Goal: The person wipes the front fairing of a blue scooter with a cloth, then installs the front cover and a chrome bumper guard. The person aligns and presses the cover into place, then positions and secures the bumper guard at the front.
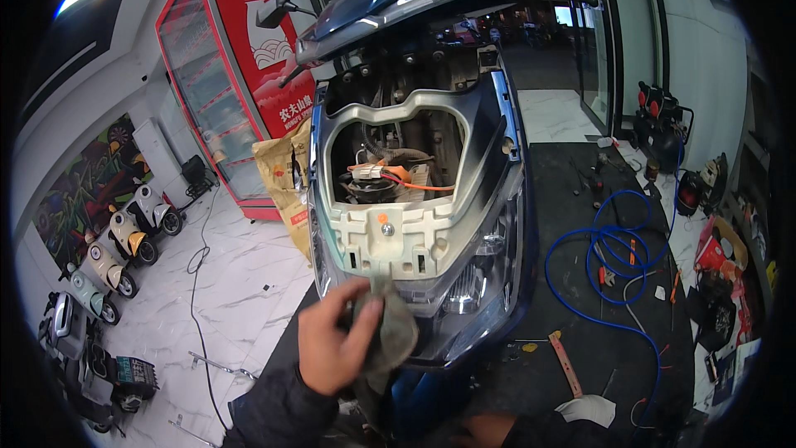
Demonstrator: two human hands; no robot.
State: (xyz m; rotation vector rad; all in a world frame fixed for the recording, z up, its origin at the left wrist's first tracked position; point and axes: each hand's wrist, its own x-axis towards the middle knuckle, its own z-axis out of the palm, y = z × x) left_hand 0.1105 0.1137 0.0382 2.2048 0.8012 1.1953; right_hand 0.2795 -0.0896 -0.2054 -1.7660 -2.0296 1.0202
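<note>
My left hand (336,344) is closed, fingers and thumb pinching a dirty grey-green rag (394,336). The rag hangs in front of the blue scooter's nose (497,299), its upper end against the lower edge of the pale inner panel (414,232). A bolt or knob (386,231) stands in the panel's middle, below an orange spot. Through the large opening above show an orange cable (427,187), connectors and dark hoses. Down at the lower edge, my right hand (489,430) is dim and mostly cut off; its fingers cannot be made out.
A blue air hose (572,307) lies coiled on the dark mat to the right, among scattered tools. Near it are a red-handled scraper-like tool (565,365) and a compressor (663,120). A red drinks fridge (257,58), a yellow sack (282,174) and several small scooters (133,236) stand left.
</note>
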